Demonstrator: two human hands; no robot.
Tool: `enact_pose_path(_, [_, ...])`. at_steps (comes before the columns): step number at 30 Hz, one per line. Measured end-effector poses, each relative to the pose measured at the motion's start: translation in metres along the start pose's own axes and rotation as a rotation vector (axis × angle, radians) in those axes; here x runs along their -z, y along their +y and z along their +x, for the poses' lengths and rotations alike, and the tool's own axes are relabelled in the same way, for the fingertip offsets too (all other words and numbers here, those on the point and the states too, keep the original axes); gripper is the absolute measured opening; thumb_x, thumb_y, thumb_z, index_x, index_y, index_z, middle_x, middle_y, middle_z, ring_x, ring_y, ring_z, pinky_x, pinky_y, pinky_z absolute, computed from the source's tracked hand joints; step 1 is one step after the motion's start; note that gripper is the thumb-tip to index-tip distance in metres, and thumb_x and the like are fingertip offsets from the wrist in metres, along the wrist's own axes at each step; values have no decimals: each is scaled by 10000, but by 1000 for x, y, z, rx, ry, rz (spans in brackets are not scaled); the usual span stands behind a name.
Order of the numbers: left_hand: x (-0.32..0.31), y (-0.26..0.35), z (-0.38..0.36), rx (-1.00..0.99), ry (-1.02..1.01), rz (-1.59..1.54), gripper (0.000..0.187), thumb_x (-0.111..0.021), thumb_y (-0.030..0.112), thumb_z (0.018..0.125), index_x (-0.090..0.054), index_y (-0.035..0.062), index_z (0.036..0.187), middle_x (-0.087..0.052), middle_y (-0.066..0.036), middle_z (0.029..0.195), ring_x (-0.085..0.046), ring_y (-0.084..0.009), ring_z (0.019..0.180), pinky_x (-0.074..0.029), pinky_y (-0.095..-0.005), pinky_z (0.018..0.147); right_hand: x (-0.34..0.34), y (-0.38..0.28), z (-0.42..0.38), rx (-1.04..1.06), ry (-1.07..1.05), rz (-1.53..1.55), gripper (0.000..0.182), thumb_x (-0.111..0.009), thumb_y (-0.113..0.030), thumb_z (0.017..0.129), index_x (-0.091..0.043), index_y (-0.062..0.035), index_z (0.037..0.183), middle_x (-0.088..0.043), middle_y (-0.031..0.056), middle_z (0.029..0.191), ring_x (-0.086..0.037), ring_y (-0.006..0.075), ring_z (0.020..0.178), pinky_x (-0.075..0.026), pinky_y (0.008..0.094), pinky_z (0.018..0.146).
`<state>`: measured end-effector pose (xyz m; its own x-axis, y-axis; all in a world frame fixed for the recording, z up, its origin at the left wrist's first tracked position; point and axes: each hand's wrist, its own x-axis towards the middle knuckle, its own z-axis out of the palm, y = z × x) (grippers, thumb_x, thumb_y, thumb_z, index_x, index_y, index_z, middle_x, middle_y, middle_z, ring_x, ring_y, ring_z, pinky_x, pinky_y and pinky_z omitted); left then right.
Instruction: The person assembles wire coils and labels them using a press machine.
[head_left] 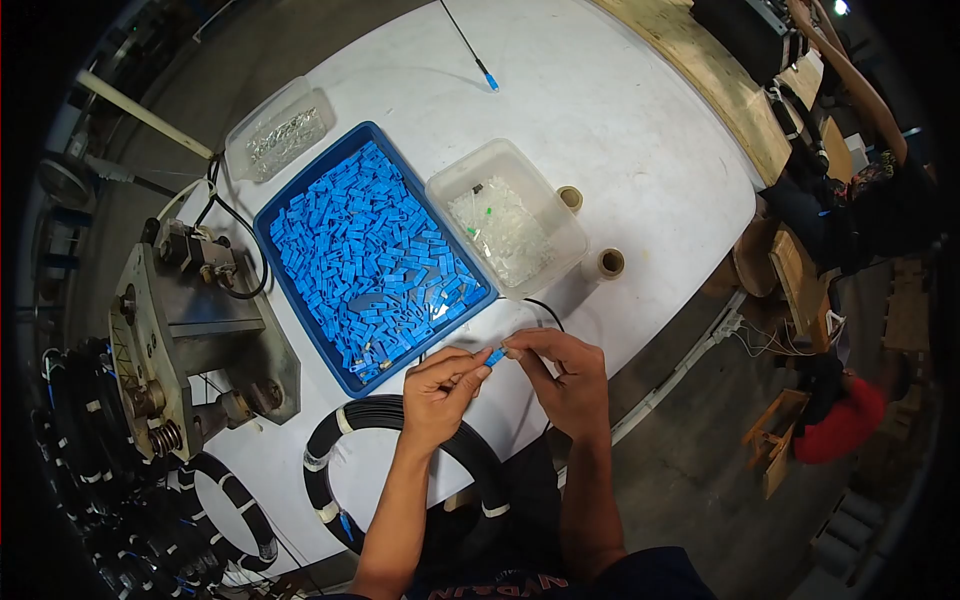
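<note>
A small blue fibre-optic connector point(495, 357) is between my two hands, just in front of the blue tray. My left hand point(438, 392) is closed, pinching it between thumb and fingertips. My right hand point(563, 375) is closed too, its thumb and fingertips at the connector's other end; whether a small cap is there is too small to tell. Beneath my hands lies a coil of black cable point(322, 440), tied with white bands, with another blue connector point(346, 524) on it. The blue tray point(399, 370) holds many loose blue connector parts.
A clear tub point(566, 250) of small translucent pieces adjoins the tray, near two cardboard tubes point(611, 263). Behind is another clear box point(240, 160). A metal press point(215, 340) stands left, with more coils point(265, 545). A cable end point(491, 82) lies farther back. Other people are at right.
</note>
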<state>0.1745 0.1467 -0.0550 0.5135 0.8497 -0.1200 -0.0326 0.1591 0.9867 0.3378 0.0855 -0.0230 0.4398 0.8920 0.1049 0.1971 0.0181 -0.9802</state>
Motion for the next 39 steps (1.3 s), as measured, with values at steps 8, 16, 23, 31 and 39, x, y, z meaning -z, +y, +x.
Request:
enact_pose_path(8, [0, 0, -2, -23, 37, 30, 191, -678, -19, 883, -718, -29, 1070, -630, -45, 858, -516, -56, 618, -379, -199, 522, -5, -1, -1, 0, -43, -71, 166, -677, 78, 845, -698, 14, 996, -721, 103, 953, -692, 147, 909, -534, 264, 806])
enact_pose_path(16, [-4, -3, 0, -20, 112, -270, 179, -639, 3, 921, -641, -38, 1095, -698, -97, 887, -636, -118, 728, -502, -234, 672, -48, 7, -17, -168, 159, 458, 445, -685, 69, 853, -534, 22, 1269, -651, 87, 1012, -606, 106, 881, -515, 264, 829])
enact_pose_path(23, [-8, -1, 3, -333, 134, 507, 165, -686, 43, 901, -680, -38, 1045, -710, -91, 928, -648, -100, 794, -504, -227, 710, -46, 19, -14, -225, 306, 531, 382, -701, 58, 844, -554, 1, 1192, -659, 82, 963, -629, 125, 903, -506, 245, 822])
enact_pose_path(31, [-6, -6, -2, -145, 180, 312, 152, -676, 43, 911, -687, -51, 1030, -728, -86, 860, -664, -96, 751, -512, -218, 713, -58, 14, -13, -261, 262, 626, 363, -702, 31, 860, -571, 7, 1198, -684, 108, 995, -646, 126, 910, -511, 252, 826])
enact_pose_path(39, [-8, -2, -1, -147, 174, 271, 140, -663, 27, 915, -672, -70, 1015, -731, -125, 879, -702, -139, 812, -534, -238, 744, -61, 25, -15, -207, 283, 608, 283, -690, 42, 868, -596, 30, 1135, -699, 127, 967, -675, 153, 944, -545, 235, 761])
